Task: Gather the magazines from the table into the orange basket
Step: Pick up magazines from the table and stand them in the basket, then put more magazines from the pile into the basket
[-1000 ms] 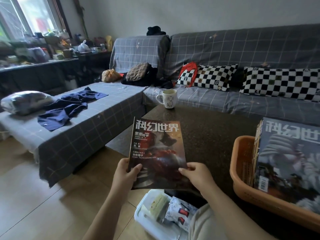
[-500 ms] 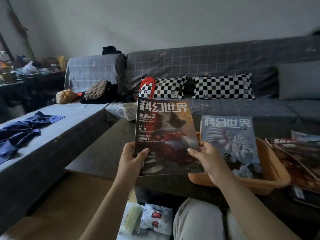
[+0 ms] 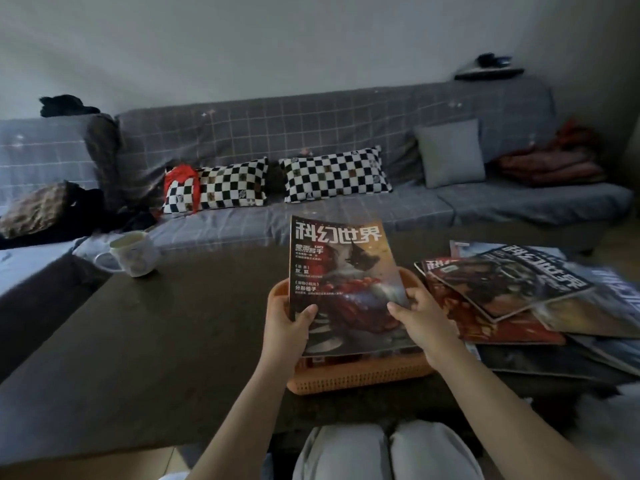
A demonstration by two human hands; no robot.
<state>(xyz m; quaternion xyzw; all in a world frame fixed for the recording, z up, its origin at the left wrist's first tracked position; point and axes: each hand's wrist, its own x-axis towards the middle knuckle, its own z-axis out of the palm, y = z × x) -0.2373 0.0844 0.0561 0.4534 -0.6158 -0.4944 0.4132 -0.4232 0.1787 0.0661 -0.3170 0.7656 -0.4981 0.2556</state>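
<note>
A magazine (image 3: pixel 346 271) with an orange and red cover and white Chinese title is tilted over the orange basket (image 3: pixel 360 377), hiding most of its inside. My left hand (image 3: pixel 289 327) grips the magazine's lower left edge. My right hand (image 3: pixel 424 322) holds its lower right corner. The basket stands on the dark table (image 3: pixel 156 341) just in front of my knees. A loose pile of several more magazines (image 3: pixel 512 292) lies on the table, right of the basket.
A white mug (image 3: pixel 133 252) stands at the table's far left corner. Behind the table runs a grey checked sofa (image 3: pixel 311 133) with two black-and-white checkered pillows (image 3: pixel 332 173), a grey cushion (image 3: pixel 450 152) and folded red cloth (image 3: pixel 550 164).
The view has swung to the right. Both hands carried the magazine from the table's left side to above the orange basket, covering the blue-white magazine that lay in it.
</note>
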